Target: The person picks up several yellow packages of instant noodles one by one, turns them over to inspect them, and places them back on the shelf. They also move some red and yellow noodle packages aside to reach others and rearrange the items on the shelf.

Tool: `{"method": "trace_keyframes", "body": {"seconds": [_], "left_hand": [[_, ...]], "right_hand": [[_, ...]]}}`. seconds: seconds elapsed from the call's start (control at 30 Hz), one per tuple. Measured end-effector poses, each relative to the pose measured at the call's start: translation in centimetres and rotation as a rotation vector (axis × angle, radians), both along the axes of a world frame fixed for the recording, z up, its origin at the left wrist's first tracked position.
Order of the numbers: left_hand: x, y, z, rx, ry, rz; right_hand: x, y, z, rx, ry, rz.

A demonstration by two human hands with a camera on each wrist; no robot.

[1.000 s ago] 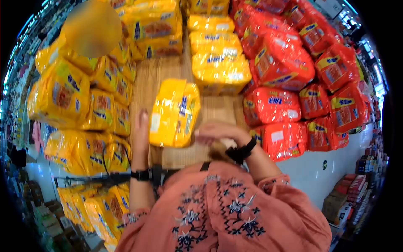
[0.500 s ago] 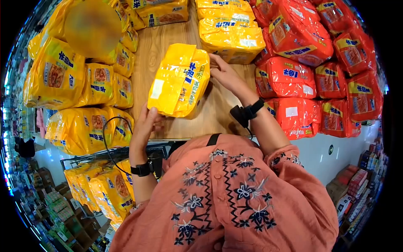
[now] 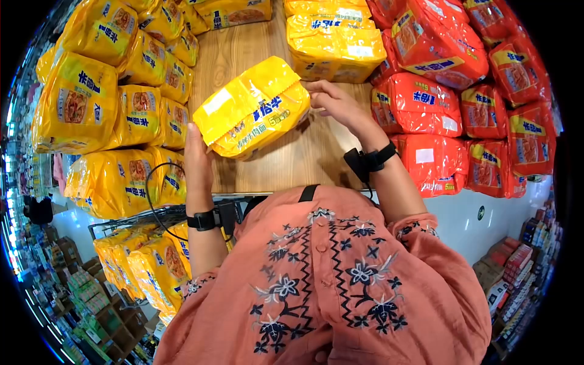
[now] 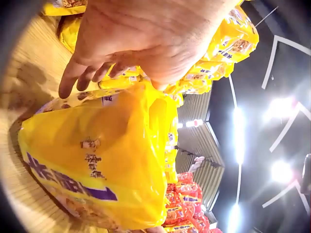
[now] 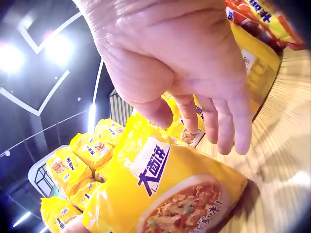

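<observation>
A yellow noodle multipack (image 3: 255, 109) is held slantwise just above the wooden shelf (image 3: 243, 55), between my two hands. My left hand (image 3: 196, 152) lies with straight fingers flat against its lower left end; the left wrist view shows that hand (image 4: 146, 43) over the pack (image 4: 97, 165). At the upper right end, my right hand (image 3: 331, 100) pinches the pack's sealed edge. In the right wrist view the thumb of this hand (image 5: 184, 63) meets the pack (image 5: 170, 194) and the fingers reach behind it.
Yellow packs (image 3: 79, 103) are stacked along the left, more yellow packs (image 3: 334, 42) at the back. Red packs (image 3: 438, 97) fill the right side. A cart of yellow packs (image 3: 152, 267) stands below the shelf's front edge (image 3: 274, 193).
The pack has turned from nearly lengthwise to slanting crosswise. My left hand slid up to its left end, while my right hand stays at the right end.
</observation>
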State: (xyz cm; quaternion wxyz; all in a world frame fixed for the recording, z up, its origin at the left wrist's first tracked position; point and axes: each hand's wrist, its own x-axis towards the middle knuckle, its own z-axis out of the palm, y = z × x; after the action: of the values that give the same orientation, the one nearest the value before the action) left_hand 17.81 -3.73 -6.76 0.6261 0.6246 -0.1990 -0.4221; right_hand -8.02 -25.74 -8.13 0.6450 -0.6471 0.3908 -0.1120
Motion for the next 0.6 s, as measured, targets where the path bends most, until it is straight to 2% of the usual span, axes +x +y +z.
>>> {"method": "trace_keyframes", "body": {"seconds": [0.17, 0.23, 0.27, 0.37, 0.47, 0.6], "left_hand": [[-2.1, 0.3, -0.3, 0.033, 0.078, 0.035], [-2.6, 0.5, -0.3, 0.034, 0.116, 0.041], [-2.2, 0.4, -0.3, 0.042, 0.107, 0.019], [-0.4, -0.6, 0.0, 0.09, 0.053, -0.01], [1.6, -2.0, 0.6, 0.183, -0.021, 0.026], [2.5, -2.5, 0.5, 0.215, -0.072, 0.006]], "right_hand": [[0.6, 1.5, -0.2, -0.042, -0.065, 0.011], [1.1, 2.3, 0.2, 0.072, -0.088, -0.033], [1.5, 2.7, 0.5, 0.128, -0.101, -0.054], [3.0, 0.9, 0.6, 0.15, 0.06, 0.07], [4.2, 0.5, 1.3, 0.014, 0.044, 0.062], [4.8, -0.1, 2.0, 0.04, 0.079, 0.036]]}}
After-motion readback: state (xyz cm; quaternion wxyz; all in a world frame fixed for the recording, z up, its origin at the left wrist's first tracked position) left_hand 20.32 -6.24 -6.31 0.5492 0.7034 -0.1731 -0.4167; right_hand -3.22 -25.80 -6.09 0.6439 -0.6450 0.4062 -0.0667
